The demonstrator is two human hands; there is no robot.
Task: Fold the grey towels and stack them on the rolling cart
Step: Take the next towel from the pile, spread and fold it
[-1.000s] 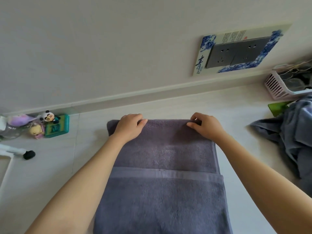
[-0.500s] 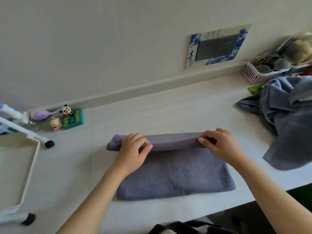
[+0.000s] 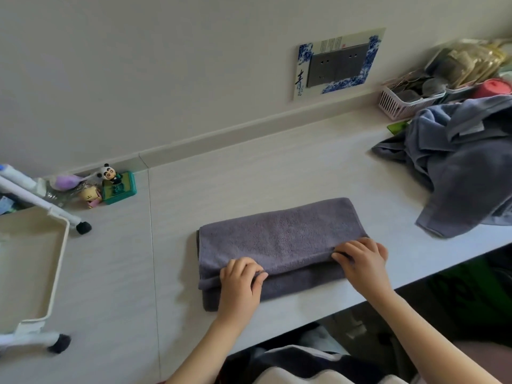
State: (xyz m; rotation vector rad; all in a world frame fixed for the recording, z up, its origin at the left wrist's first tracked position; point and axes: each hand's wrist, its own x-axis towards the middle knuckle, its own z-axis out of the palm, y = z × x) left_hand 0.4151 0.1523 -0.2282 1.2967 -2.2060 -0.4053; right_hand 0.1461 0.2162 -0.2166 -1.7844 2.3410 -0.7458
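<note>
Both hands pinched the folded-over edge of the grey towel (image 3: 279,239), left hand (image 3: 241,281) and right hand (image 3: 360,259) spread apart, probably to keep the fold square. It lay flat near the front edge of the pale bench (image 3: 249,176). Unfolded grey towels (image 3: 460,167) were heaped to the right, the white rolling cart (image 3: 59,261) stood left, against a plain wall.
</note>
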